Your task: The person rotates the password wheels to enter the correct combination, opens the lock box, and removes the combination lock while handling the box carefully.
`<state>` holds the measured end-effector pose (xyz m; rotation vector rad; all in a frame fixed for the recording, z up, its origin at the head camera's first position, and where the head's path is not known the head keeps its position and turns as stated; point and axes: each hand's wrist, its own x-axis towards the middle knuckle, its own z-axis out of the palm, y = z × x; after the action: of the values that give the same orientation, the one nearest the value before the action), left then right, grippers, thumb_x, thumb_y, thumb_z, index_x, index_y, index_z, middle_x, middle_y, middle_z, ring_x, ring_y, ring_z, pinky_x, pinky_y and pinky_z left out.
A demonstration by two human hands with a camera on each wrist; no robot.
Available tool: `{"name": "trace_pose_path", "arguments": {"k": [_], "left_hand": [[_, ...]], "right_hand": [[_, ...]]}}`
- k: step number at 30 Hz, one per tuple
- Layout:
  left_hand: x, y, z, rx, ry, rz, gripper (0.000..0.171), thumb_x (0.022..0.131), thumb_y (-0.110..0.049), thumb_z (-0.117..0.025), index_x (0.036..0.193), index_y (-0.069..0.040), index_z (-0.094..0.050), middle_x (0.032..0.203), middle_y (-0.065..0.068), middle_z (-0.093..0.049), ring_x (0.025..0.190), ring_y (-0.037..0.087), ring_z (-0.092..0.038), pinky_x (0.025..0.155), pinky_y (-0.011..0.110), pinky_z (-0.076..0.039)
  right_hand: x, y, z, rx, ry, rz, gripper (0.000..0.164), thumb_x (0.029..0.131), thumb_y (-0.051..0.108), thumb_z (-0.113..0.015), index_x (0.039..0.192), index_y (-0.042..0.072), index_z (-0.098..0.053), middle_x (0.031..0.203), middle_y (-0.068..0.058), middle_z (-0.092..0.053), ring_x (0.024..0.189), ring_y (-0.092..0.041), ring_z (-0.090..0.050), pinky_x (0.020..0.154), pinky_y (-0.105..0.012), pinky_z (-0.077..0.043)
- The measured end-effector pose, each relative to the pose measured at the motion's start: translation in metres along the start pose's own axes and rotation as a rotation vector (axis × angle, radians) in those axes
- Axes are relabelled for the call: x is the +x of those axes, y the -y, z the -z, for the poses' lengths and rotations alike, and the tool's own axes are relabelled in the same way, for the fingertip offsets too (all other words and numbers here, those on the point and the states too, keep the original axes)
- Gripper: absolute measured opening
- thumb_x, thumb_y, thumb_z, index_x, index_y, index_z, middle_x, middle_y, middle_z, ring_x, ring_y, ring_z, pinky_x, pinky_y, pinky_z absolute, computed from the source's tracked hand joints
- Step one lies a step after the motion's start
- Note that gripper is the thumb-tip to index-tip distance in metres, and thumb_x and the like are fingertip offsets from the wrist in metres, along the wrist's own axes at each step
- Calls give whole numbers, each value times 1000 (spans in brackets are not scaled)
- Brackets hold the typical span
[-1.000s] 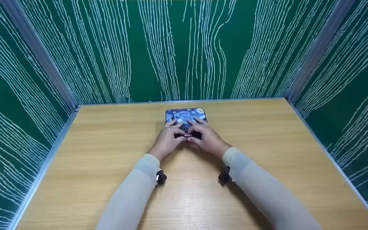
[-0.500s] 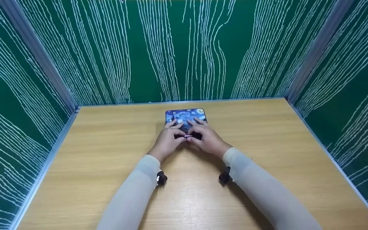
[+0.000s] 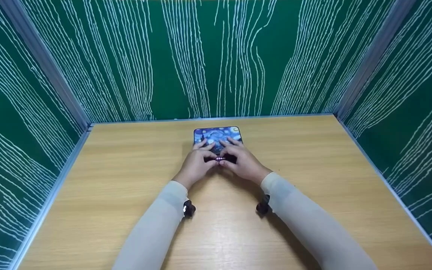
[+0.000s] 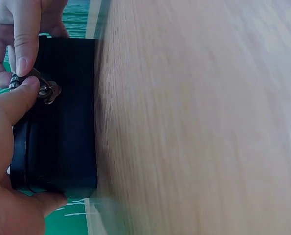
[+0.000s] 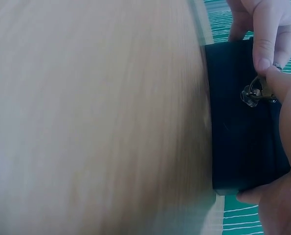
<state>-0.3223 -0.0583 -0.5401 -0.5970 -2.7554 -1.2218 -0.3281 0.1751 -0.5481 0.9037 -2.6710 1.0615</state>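
Note:
A box with a blue swirling-picture lid (image 3: 218, 134) and plain dark sides (image 4: 62, 142) stands on the table. From its front hangs a small combination padlock (image 5: 266, 90), its shackle through a metal clasp (image 4: 53, 92). My left hand (image 3: 195, 167) pinches one end of the padlock between thumb and index finger. Opposite it, my right hand (image 3: 246, 165) pinches the other end the same way. Other fingers of both hands rest on the lid. Fingers cover much of the lock, and its digits are too small to read.
The wooden table (image 3: 219, 225) spreads around the box and toward me. Green panels with white wavy lines (image 3: 216, 56) enclose it at the back and both sides. A small dark camera (image 3: 189, 208) sits at the left wrist, another (image 3: 263, 206) at the right.

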Motion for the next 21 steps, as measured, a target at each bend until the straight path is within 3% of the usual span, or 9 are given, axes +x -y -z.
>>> {"name": "trace_pose_path", "arguments": {"k": [14, 21], "left_hand": [[-1, 0, 1, -14, 8, 13, 16, 102, -20, -87, 116, -15, -90, 172, -6, -57, 175, 28, -32, 144, 50, -27], [0, 1, 1, -7, 4, -10, 15, 102, -22, -87, 115, -15, -90, 171, -4, -59, 174, 29, -34, 143, 50, -29]], "right_hand": [[-1, 3, 0, 16, 14, -30, 14, 109, 27, -79, 121, 20, -77, 180, -3, -48, 175, -41, -29, 140, -70, -26], [0, 2, 0, 10, 19, -28, 21, 110, 30, -79, 126, 18, -76, 180, -4, -49, 176, -40, -28, 140, -70, -25]]}}
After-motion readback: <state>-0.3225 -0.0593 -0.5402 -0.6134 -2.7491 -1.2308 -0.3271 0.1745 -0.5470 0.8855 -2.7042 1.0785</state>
